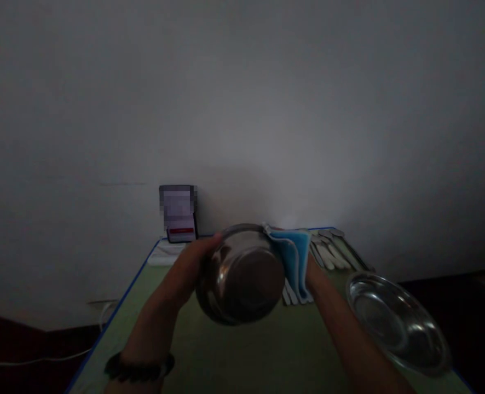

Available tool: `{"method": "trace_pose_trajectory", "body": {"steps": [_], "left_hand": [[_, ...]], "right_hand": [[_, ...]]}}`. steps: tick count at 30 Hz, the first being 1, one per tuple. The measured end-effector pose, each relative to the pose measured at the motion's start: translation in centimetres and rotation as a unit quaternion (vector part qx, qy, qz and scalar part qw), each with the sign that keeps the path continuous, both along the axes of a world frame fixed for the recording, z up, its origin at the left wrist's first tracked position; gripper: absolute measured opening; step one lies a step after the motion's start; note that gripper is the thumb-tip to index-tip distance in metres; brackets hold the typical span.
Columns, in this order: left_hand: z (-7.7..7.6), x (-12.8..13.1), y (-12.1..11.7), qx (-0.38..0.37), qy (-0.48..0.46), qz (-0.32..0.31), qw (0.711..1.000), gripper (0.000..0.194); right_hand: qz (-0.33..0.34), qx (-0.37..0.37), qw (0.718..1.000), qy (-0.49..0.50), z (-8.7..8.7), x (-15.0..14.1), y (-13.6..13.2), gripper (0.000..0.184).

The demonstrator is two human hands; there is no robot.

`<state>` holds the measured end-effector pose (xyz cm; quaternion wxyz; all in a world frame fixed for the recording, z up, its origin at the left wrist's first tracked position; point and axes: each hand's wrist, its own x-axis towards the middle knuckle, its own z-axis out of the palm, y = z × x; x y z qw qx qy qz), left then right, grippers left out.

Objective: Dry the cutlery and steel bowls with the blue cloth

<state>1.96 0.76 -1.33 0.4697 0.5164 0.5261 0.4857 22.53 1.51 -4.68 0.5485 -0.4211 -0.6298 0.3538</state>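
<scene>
A shiny metal bowl is held up above the table, tilted so that its underside faces me. My left hand grips its left side near the rim, with a dark bracelet on the wrist. My right hand holds a folded blue cloth with a pale edge against the bowl's right rim. Most of the right hand's fingers are hidden behind the cloth and the bowl. Below the cloth, the ends of several pieces of cutlery show on the table.
A wide metal basin sits at the table's right edge. Behind it, several spoons and light-handled utensils lie together. A lit screen stands at the back left by a white item. The green table meets a grey wall.
</scene>
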Motion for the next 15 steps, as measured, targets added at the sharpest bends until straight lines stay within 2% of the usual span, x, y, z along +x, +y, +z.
{"method": "trace_pose_trajectory", "body": {"steps": [1, 3, 6, 8, 10, 13, 15], "left_hand": [[0.3, 0.0, -0.3, 0.002, 0.024, -0.055, 0.998, 0.034], [0.7, 0.3, -0.8, 0.022, 0.082, -0.136, 0.987, 0.041], [1.0, 1.3, -1.1, 0.042, 0.138, -0.17, 0.975, 0.045], [0.9, 1.6, -1.0, 0.043, 0.134, -0.158, 0.977, 0.046], [0.8, 1.6, -0.9, 0.038, 0.091, -0.119, 0.988, 0.045], [1.2, 1.4, -0.8, 0.016, -0.003, -0.024, 1.0, 0.044], [1.7, 1.4, -0.9, 0.013, -0.038, 0.044, 0.998, 0.043]], "right_hand": [[0.068, -0.002, 0.996, -0.049, 1.0, 0.4, -0.2, 0.025], [0.155, -0.001, 0.977, -0.149, 2.9, 0.4, -0.6, 0.021], [0.183, -0.003, 0.961, -0.209, 4.6, -0.5, -0.9, 0.031], [0.162, 0.001, 0.966, -0.203, 5.1, -0.9, -0.8, 0.032], [0.138, 0.005, 0.975, -0.177, 5.3, -0.9, -0.3, 0.03], [0.115, -0.021, 0.99, -0.084, 5.0, -0.4, 0.6, 0.028], [0.086, -0.038, 0.995, -0.012, 4.3, -0.3, 0.9, 0.027]]}}
